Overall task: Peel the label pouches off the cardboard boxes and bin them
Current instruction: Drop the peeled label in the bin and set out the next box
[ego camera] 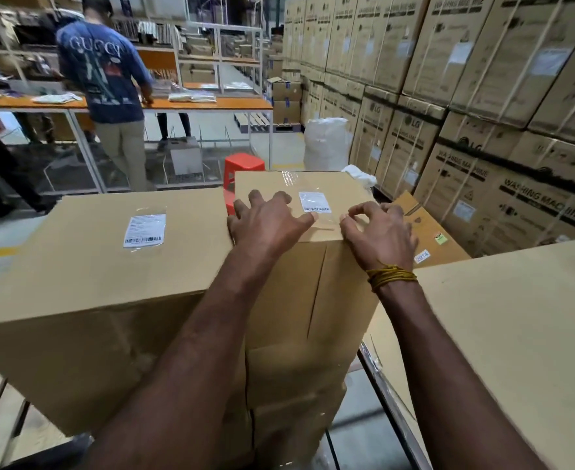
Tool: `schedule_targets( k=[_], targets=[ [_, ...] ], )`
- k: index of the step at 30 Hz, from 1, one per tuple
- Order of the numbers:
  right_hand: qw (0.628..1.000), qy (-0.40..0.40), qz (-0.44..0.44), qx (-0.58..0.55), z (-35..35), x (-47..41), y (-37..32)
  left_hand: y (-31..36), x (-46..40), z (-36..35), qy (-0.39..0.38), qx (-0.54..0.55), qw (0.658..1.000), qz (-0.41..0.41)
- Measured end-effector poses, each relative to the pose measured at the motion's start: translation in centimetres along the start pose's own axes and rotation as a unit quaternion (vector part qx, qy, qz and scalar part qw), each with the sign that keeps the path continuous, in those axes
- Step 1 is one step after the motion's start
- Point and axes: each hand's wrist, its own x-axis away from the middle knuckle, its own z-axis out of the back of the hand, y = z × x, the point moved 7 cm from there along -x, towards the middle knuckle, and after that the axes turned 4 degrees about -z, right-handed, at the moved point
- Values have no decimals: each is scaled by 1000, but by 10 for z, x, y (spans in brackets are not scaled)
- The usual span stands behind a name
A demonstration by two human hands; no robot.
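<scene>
We see narrow gap between middle box (299,205) and right box (516,317); left box (103,266) butts against middle box; washing-machine cartons (482,96) wall right side.

A warehouse: stacked washing-machine cartons (475,79) line the right wall, with shelving (218,52) and a packing table (191,104) behind.

Middle cardboard box (299,266), label pouch (314,202) on top at 12 o'clock. Left hand (267,222) flat on box top, fingers spread, just left of pouch. Right hand (379,232) pinching clear pouch edge at near-right corner. Second box (103,266) at 9 o'clock, second pouch (144,230) stuck on.
</scene>
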Motion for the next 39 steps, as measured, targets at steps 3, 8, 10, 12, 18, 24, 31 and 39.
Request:
schedule_targets(
  k=[3, 8, 10, 12, 18, 24, 31, 39],
  targets=[
    [999, -36, -18, 21, 1, -14, 7, -2, -6, 2, 3, 14, 1000, 15],
    [999, -33, -22, 5, -1, -22, 12, 4, -7, 2, 17, 13, 1000, 8],
    [1000, -11, -16, -10, 0, -17, 13, 9, -5, 1, 34, 11, 999, -9],
    [999, 8, -16, -28, 4, -12, 15, 14, -2, 3, 58, 31, 998, -21],
    [997, 60, -25, -39, 31, 3, 21, 31, 17, 18, 124, 90, 986, -68],
    [988, 142, -42, -44, 86, 29, 39, 66, 41, 29, 149, 139, 966, -158],
    [970, 226, -93, 0, 171, 90, 84, 130, 98, 21, 110, 191, 945, -243],
    [937, 265, -217, 77, 250, 213, 207, 222, 218, -67, -8, 157, 937, -312]
  ],
)
